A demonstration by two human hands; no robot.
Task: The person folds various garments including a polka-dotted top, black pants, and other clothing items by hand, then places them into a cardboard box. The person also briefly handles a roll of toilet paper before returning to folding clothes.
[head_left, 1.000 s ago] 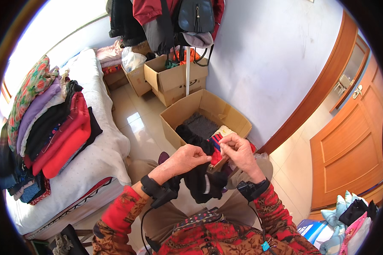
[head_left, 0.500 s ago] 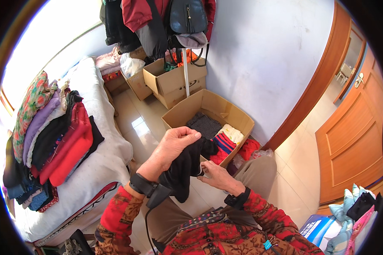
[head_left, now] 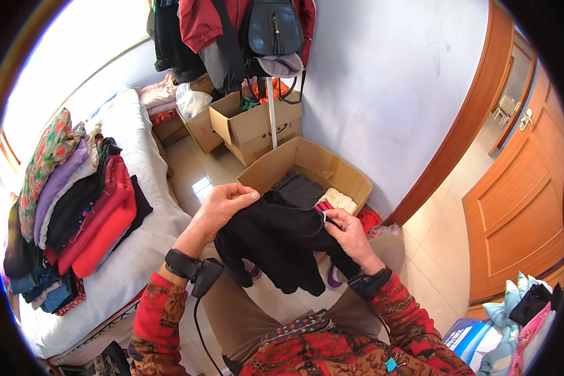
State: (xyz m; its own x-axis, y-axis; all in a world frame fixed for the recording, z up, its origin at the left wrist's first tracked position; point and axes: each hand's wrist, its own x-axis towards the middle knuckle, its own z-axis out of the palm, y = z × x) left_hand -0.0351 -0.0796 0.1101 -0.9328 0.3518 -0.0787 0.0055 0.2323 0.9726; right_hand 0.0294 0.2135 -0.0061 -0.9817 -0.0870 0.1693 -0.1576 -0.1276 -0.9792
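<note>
Between my hands a black long-sleeved top [head_left: 276, 244] is spread out, hanging above my knees. My left hand [head_left: 224, 205] pinches it at the upper left, thumb against fingers. At the upper right my right hand [head_left: 349, 235] grips the edge beside a small white tag. Sleeves dangle at both sides. Just beyond the top stands an open cardboard box [head_left: 351, 172], partly hidden by it. Inside the box lie a dark grey knitted garment [head_left: 299, 189], a cream knit [head_left: 339, 200] and a partly covered red striped one.
A stack of folded clothes [head_left: 88, 207] rests on the white-covered bed [head_left: 156, 244] at left. Behind are another cardboard box [head_left: 260, 125] and hanging coats with a black backpack [head_left: 274, 31]. A wooden door [head_left: 520, 200] stands right, above a pile of fabrics [head_left: 520, 319].
The black top, bunched before, is now stretched open between my hands. My left hand has moved left and my right hand up and to the right.
</note>
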